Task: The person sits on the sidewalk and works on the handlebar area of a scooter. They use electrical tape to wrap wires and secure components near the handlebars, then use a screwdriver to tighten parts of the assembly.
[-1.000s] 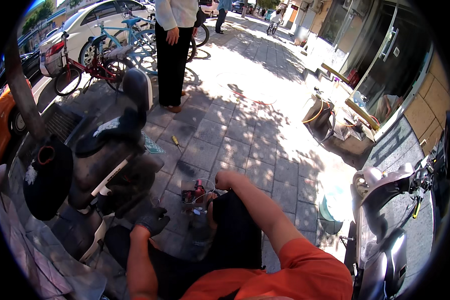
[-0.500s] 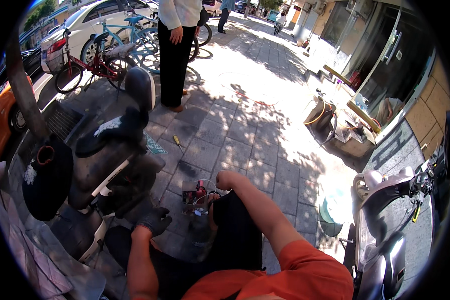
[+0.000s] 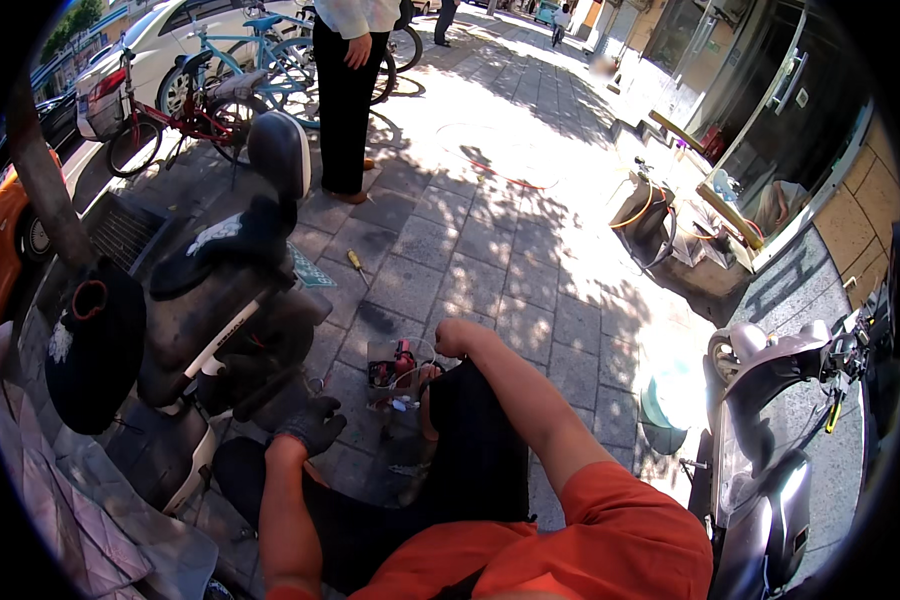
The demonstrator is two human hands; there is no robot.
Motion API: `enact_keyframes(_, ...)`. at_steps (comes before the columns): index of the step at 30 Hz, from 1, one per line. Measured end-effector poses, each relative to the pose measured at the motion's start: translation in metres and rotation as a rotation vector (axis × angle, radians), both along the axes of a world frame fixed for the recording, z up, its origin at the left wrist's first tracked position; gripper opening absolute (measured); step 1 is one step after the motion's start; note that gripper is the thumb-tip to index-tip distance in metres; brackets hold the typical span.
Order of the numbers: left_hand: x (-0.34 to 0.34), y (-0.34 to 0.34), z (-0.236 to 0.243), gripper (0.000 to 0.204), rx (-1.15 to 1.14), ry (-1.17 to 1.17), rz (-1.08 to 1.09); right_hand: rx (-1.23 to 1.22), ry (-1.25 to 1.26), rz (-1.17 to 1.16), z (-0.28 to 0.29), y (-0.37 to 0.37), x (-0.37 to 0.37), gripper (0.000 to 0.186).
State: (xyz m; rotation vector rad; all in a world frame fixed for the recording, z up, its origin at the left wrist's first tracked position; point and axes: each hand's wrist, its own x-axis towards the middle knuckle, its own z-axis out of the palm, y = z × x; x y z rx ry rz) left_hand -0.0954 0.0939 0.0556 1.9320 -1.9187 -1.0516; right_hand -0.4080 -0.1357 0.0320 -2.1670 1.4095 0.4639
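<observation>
My left hand (image 3: 312,424), in a dark glove, is low beside the dark electric scooter (image 3: 205,345); its fingers look apart and bent, with nothing visible in them. My bare right hand (image 3: 453,338) is closed over my raised knee, and what it holds, if anything, is hidden. A thin white cable (image 3: 422,347) loops close to that fist. Below it, an open case (image 3: 380,372) with red and dark parts lies on the paving next to my leg. A small white-and-blue piece (image 3: 402,404) sits near the case.
A yellow-handled screwdriver (image 3: 356,262) lies on the paving ahead. Beyond it stands a person in black trousers (image 3: 342,110). Parked bicycles (image 3: 185,125) line the left. A pale bucket (image 3: 667,398) and another scooter (image 3: 760,440) are on the right.
My gloved left hand has shifted slightly forward beside the scooter. My right fist stays by the knee. The view has tilted a little; the case and tools remain in place.
</observation>
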Motion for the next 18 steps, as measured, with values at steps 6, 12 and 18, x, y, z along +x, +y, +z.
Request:
enact_keyframes(6,0.002,-0.002,-0.013,0.052,-0.001,0.056,0.015,-0.029,0.006,0.026,-0.006,-0.001,-0.002,0.028)
enact_keyframes(12,0.005,0.001,-0.021,0.052,-0.011,0.033,0.029,0.054,0.051,-0.014,0.007,-0.001,0.007,0.031)
enact_keyframes(18,0.005,-0.002,-0.025,0.052,0.012,0.052,0.016,0.042,0.013,-0.020,0.004,0.001,0.003,0.029)
